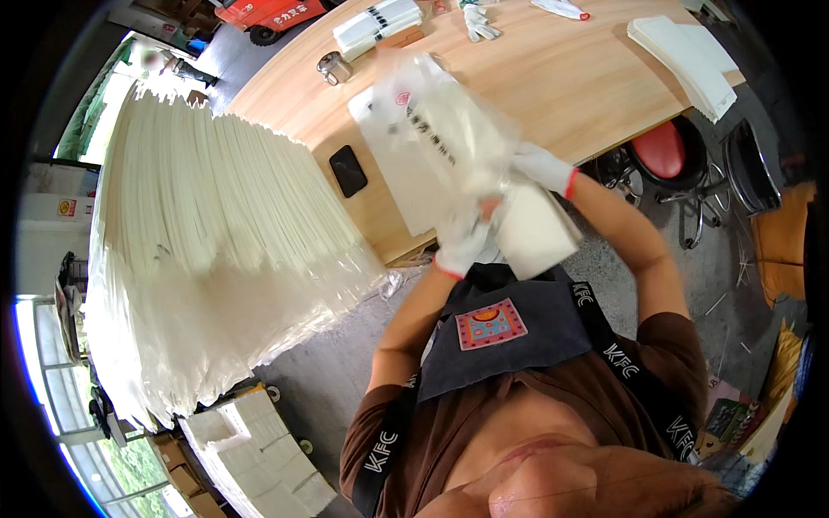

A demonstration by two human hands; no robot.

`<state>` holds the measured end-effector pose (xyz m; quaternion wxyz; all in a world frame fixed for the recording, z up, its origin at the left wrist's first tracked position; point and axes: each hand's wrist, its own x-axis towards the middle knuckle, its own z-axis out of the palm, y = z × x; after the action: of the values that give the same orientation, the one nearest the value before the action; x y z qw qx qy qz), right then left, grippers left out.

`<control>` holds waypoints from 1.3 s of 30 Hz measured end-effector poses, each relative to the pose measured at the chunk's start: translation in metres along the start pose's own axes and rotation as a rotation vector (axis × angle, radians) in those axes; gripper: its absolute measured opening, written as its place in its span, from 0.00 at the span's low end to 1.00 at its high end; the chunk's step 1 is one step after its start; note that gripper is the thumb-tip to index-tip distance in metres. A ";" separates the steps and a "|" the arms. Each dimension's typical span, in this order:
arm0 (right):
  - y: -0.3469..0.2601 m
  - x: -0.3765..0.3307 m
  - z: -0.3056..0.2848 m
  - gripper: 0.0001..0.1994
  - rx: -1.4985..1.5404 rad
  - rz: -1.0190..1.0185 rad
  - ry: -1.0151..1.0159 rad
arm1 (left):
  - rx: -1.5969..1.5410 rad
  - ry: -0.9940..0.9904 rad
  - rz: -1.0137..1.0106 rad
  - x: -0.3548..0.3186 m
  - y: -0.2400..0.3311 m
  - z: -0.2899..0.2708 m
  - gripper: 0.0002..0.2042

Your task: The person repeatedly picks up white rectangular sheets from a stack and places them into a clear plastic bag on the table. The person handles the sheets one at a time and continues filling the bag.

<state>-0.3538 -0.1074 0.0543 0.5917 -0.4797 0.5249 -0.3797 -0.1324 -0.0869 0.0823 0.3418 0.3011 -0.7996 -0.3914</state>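
A clear plastic bag (445,129) with dark and red print stretches away from me over the table, blurred by motion. At its near end a curved stack of white sheets (540,231) bends down toward my apron; how far it goes into the bag I cannot tell. My left hand (466,242), in a white glove with a red cuff, is closed on the bag's near end, a bare fingertip showing. My right hand (542,167), gloved alike, is closed at the sheets' far right edge, against the bag. Beneath the bag lies a flat white stack (389,168).
Left of the table (587,95) rises a tall pile of white sheets (216,190) in plastic. A phone (348,171), metal cup (334,67), wrapped bundles (377,26), loose gloves (479,22) and a white paper stack (686,65) lie on the table. A red stool (661,148) stands right.
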 end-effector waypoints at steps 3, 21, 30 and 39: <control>0.026 0.038 0.013 0.16 -0.851 -0.218 0.162 | 0.066 -0.030 0.207 0.056 0.035 0.019 0.14; 0.040 0.005 0.019 0.09 -1.284 -0.044 0.577 | 0.633 0.240 -0.368 -0.048 -0.102 -0.036 0.06; 0.040 -0.131 0.056 0.14 -1.252 0.311 0.055 | 0.495 0.060 -0.108 -0.160 -0.034 -0.042 0.07; 0.050 -0.095 0.035 0.14 -1.299 -0.021 0.412 | 0.510 0.177 -0.427 -0.100 -0.059 -0.036 0.06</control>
<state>-0.3376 0.0016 0.0297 0.0680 -0.6606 0.7437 -0.0767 -0.0329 -0.0575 0.0187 0.2337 0.5701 -0.7580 -0.2140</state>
